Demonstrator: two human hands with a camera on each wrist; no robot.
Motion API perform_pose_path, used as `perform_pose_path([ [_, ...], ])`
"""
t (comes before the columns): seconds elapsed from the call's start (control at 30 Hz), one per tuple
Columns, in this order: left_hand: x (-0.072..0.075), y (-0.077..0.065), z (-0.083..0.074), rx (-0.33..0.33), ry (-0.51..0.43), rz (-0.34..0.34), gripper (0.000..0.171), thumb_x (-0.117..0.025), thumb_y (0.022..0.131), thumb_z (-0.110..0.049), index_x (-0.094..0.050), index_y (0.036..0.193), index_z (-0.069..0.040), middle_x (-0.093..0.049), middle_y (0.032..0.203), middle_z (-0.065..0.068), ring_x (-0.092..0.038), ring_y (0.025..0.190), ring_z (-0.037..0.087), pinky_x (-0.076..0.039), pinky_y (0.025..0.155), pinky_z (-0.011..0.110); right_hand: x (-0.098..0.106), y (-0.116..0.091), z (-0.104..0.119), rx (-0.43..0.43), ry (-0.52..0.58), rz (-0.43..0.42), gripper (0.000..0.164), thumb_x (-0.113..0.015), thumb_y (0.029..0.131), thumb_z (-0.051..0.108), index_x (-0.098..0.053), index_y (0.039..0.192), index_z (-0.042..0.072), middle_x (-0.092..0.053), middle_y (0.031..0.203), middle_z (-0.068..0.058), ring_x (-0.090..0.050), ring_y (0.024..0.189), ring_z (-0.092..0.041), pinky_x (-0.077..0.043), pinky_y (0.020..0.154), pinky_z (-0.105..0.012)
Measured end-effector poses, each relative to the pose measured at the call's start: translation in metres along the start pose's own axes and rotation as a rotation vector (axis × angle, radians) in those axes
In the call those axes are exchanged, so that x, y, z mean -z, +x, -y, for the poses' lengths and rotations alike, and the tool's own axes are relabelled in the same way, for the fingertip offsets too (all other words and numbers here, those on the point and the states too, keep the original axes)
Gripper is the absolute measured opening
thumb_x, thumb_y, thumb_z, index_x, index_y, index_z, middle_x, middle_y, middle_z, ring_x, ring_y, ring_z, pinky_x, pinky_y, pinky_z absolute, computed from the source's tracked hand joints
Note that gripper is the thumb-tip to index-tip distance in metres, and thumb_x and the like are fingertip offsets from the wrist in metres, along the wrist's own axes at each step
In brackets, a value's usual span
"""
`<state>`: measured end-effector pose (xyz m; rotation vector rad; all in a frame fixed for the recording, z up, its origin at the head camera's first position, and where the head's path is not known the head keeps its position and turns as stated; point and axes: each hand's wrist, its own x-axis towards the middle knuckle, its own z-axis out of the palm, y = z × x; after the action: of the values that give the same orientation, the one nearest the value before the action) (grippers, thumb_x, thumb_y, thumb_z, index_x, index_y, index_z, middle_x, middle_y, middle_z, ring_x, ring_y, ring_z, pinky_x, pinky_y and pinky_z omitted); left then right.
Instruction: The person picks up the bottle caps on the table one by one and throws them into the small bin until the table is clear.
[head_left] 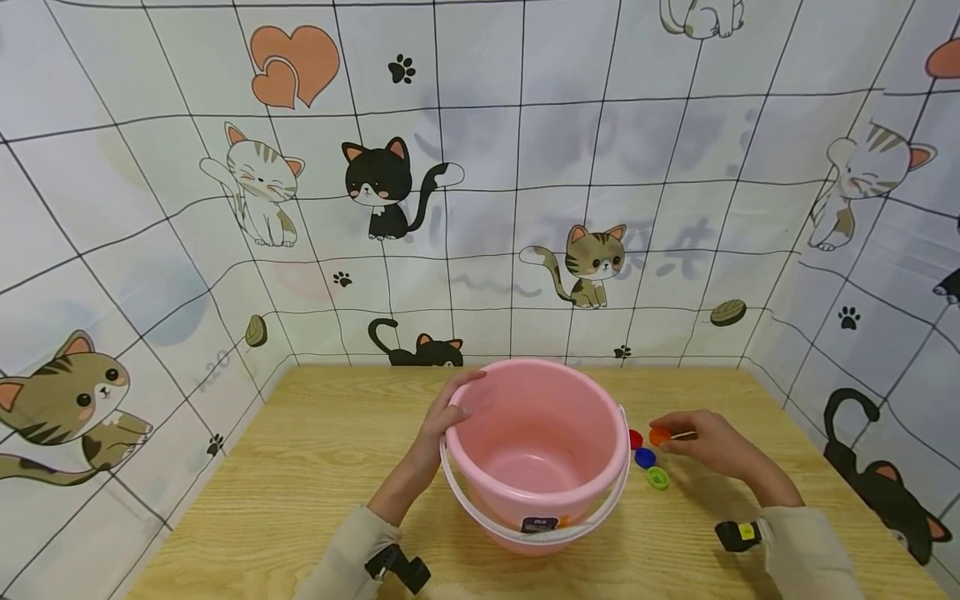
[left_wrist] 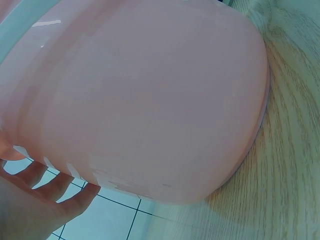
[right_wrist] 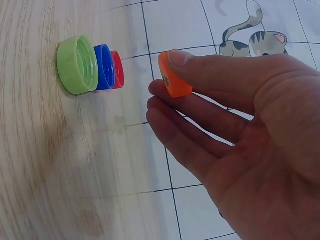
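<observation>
A pink bucket (head_left: 536, 450) with its white handle (head_left: 517, 533) hanging down at the front stands on the wooden table, its inside showing no contents. My left hand (head_left: 438, 421) grips the bucket's left rim, thumb inside; in the left wrist view its fingers (left_wrist: 75, 197) lie along the outer wall. Between thumb and fingertips my right hand (head_left: 708, 442) pinches an orange bottle cap (right_wrist: 175, 75), held up off the table. Close by, a green cap (right_wrist: 77, 65), a blue cap (right_wrist: 104, 67) and a red cap (right_wrist: 118, 70) lie in a row right of the bucket.
The wooden table (head_left: 315, 467) reaches back to a white grid-patterned cloth wall (head_left: 480, 150) printed with cartoon cats. More of this cloth rises along the left and right sides. Dark wrist cameras (head_left: 397, 568) are strapped over the pale sleeves (head_left: 810, 550).
</observation>
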<state>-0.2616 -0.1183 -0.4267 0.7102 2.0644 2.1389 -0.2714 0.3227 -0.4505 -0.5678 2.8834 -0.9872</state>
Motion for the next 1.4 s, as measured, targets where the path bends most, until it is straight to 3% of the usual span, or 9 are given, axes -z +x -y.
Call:
perform_pose_path([
  [0.37,-0.002,0.001,0.0,-0.009,-0.016,0.015,0.062,-0.045,0.091,-0.023,-0.044,0.153,-0.025,-0.042,0.156,0.009,-0.053,0.129,0.033,-0.054,0.098,0.045,0.002,-0.003,0.003,0.013,0.028,-0.001,0.041,-0.072,0.095,0.017,-0.067,0.127,-0.008,-0.073,0.119,-0.022,-0.071,0.106,-0.036,-0.061,0.087,-0.041],
  [0.7,-0.002,0.003,0.001,-0.012,-0.015,0.031,0.061,-0.044,0.092,-0.024,-0.044,0.153,-0.025,-0.041,0.157,0.009,-0.051,0.13,0.039,-0.053,0.1,0.051,0.004,-0.003,0.005,0.036,0.032,-0.014,0.04,-0.072,0.095,0.018,-0.068,0.128,-0.006,-0.073,0.119,-0.018,-0.07,0.106,-0.033,-0.056,0.084,-0.019],
  [1.03,-0.001,0.002,0.0,0.0,-0.004,0.002,0.062,-0.045,0.091,-0.023,-0.045,0.153,-0.026,-0.042,0.156,0.009,-0.053,0.128,0.035,-0.054,0.097,0.045,0.008,-0.004,0.011,0.059,0.016,-0.027,0.04,-0.072,0.095,0.017,-0.067,0.128,-0.006,-0.073,0.121,-0.02,-0.07,0.108,-0.036,-0.061,0.086,-0.036],
  [1.4,-0.001,0.0,0.0,0.002,-0.014,-0.004,0.061,-0.046,0.091,-0.023,-0.045,0.153,-0.024,-0.043,0.155,0.012,-0.054,0.126,0.034,-0.055,0.097,0.044,0.012,-0.004,0.017,0.067,0.013,-0.034,0.039,-0.072,0.096,0.017,-0.068,0.129,-0.004,-0.073,0.12,-0.019,-0.071,0.107,-0.034,-0.061,0.084,-0.029],
])
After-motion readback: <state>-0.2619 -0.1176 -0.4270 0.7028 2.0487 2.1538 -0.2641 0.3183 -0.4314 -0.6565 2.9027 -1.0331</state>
